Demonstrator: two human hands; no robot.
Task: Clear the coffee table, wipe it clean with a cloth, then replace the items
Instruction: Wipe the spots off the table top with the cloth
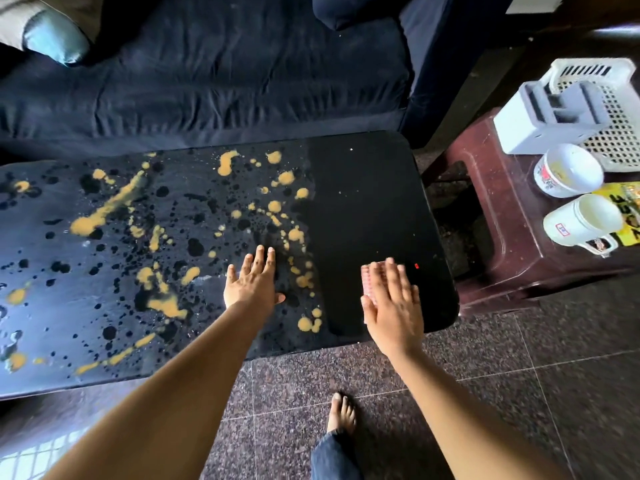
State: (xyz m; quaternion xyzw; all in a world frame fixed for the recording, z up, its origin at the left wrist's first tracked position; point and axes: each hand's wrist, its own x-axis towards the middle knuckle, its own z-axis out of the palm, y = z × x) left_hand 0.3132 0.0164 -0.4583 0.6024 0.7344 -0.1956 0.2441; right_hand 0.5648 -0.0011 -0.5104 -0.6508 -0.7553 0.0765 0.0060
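The black coffee table [374,202] fills the middle of the view. Its left and middle parts carry several orange-yellow blotches [104,211] and dark droplets; its right end looks plain black. My left hand [252,282] rests flat on the tabletop with straight fingers, among the blotches. My right hand [393,303] presses flat on a pink cloth [367,282] near the table's front right corner; only the cloth's left edge shows beside my fingers.
A dark blue sofa [207,71] runs behind the table. To the right, a maroon stool [502,237] holds a white basket [616,109], a grey-white box [550,119], a white bowl [569,174] and a white mug [585,221]. My bare foot [341,412] stands on the tiled floor.
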